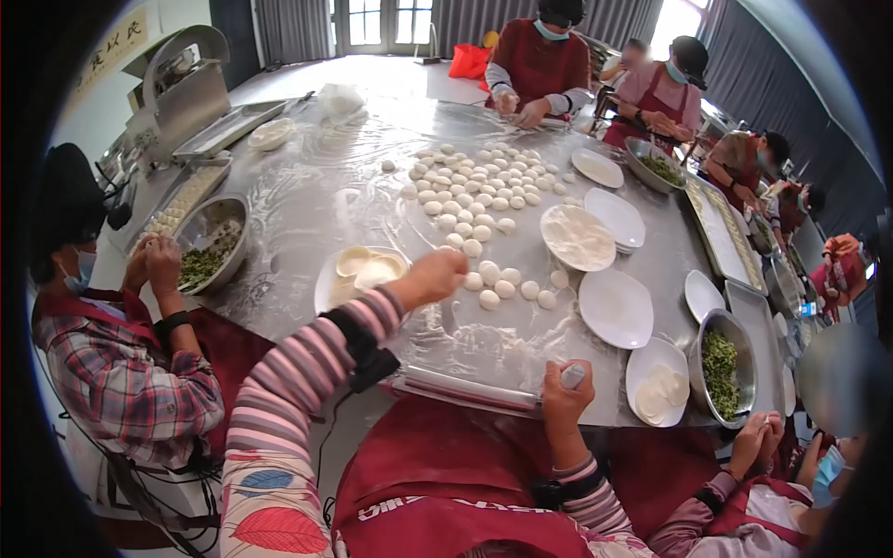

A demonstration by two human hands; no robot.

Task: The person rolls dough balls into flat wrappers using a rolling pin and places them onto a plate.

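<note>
My left hand (437, 279) is closed above the steel table, its fingers curled down, just left of a small group of dough balls (503, 288). Whether anything is inside it I cannot make out. Beside that wrist, a white plate (325, 285) carries round, flat dough wrappers (379, 271). At the table's front edge my right hand (566, 402) is wrapped round a rolling pin (573, 375), with only its pale, rounded end showing. Further back lies a large cluster of floured dough balls (479, 186).
A plate of flour (578, 237) and an oval white plate (616, 309) lie right of the dough balls. Another plate holds wrappers (661, 394), next to a steel bowl of green filling (721, 365). A person (121, 363) works close on my left; others stand around the table.
</note>
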